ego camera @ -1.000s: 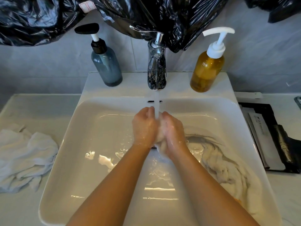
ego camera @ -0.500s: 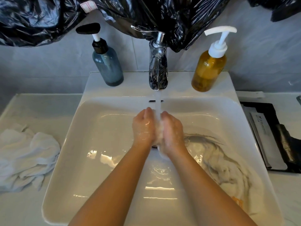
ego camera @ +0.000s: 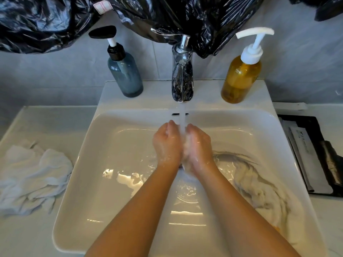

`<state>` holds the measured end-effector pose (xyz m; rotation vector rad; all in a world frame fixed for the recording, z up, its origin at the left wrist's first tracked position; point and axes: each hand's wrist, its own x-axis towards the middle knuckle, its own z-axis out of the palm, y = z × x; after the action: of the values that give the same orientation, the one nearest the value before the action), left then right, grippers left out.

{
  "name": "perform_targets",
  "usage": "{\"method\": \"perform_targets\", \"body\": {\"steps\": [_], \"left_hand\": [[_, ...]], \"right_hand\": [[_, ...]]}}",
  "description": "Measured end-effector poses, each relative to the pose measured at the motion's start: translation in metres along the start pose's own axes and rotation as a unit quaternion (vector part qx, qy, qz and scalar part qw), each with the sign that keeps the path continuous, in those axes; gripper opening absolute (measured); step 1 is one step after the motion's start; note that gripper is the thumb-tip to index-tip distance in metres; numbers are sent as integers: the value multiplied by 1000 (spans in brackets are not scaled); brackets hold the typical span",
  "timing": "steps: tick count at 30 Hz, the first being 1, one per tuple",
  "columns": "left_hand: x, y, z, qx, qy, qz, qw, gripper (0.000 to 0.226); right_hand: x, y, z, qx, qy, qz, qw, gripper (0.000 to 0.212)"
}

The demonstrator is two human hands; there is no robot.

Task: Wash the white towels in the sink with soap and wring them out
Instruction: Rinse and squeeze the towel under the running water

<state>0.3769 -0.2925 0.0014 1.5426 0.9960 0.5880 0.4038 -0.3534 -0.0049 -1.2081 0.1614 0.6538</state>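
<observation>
Two white towels were in view. Far left, on the pale counter (ego camera: 46,119), a dry-looking towel (ego camera: 31,175) lay crumpled in soft folds, its edge just beside the sink rim. Behind it on the sink's back ledge stood a blue-grey pump bottle (ego camera: 126,76) with a black pump head.

White rectangular sink (ego camera: 89,164): shallow water on the bottom, with bright reflections.

Left hand (ego camera: 167,143) and right hand (ego camera: 199,145) were held close together at the basin's middle, backs to the camera, fingers curled inward toward each other. A water stream (ego camera: 182,115) from the chrome faucet (ego camera: 182,78) fell between them. Both hands were wet and filmed with white lather. A small white mass showed between the heels of the hands; lather or cloth, I could not tell. Palms were hidden, so whether either hand gripped anything could not be made out.

Right of the faucet stood an amber pump bottle (ego camera: 240,78) with a white pump.

The second towel (ego camera: 256,184) lay inside the sink along its right slope, soaked, flattened against the basin, with grey creases and a long twisted fold running from near the right wrist toward the front right corner.

Far right on the counter lay a black tray (ego camera: 315,127) holding flat grey packets. Black plastic sheeting (ego camera: 185,15) hung along the wall above.
</observation>
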Motion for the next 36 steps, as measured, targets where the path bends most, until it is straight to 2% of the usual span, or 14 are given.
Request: {"method": "perform_targets", "body": {"steps": [3, 5, 7, 10, 13, 16, 18, 21, 24, 28, 30, 33, 35, 36], "left_hand": [[-22, 1, -9, -46, -7, 81, 996, 27], [-39, -4, -9, -18, -8, 192, 981, 21], [-45, -9, -4, 23, 8, 218, 976, 21], [-26, -2, 3, 80, 18, 162, 983, 28], [-1, 7, 1, 128, -17, 63, 990, 38], [0, 18, -10, 12, -47, -19, 999, 31], [-1, 32, -22, -96, -45, -76, 991, 24], [3, 53, -41, -176, -45, -140, 973, 28], [11, 67, -66, -221, -67, -163, 959, 32], [15, 70, -96, -271, -132, -212, 930, 51], [15, 65, -105, -279, -141, -207, 927, 50], [21, 44, -111, -235, -57, -172, 955, 34], [27, 25, -112, -43, -1, -101, 994, 21], [29, 14, -111, 61, 2, -73, 995, 20]], "right_hand": [[0, -1, -2, 43, 19, 27, 999, 20], [0, -1, -5, 61, -1, 63, 996, 32], [-1, -1, -2, 40, -29, 43, 998, 25], [2, -1, -1, -86, -18, -62, 994, 20], [4, -7, 1, -119, -1, -41, 992, 23], [-2, -11, 1, -33, -35, 37, 998, 25], [-7, -14, -6, -96, -84, -30, 991, 33], [-15, -21, -21, -239, -201, -114, 943, 23], [-14, -23, -24, -322, -258, -81, 907, 51], [-4, -16, -23, -568, -147, -226, 778, 41], [-3, -14, -25, -548, -133, -213, 798, 33], [-4, -12, -31, -486, -135, -187, 843, 28], [-3, -14, -33, -394, -126, -160, 896, 33], [-2, -16, -34, -366, -125, -151, 910, 37]]}}
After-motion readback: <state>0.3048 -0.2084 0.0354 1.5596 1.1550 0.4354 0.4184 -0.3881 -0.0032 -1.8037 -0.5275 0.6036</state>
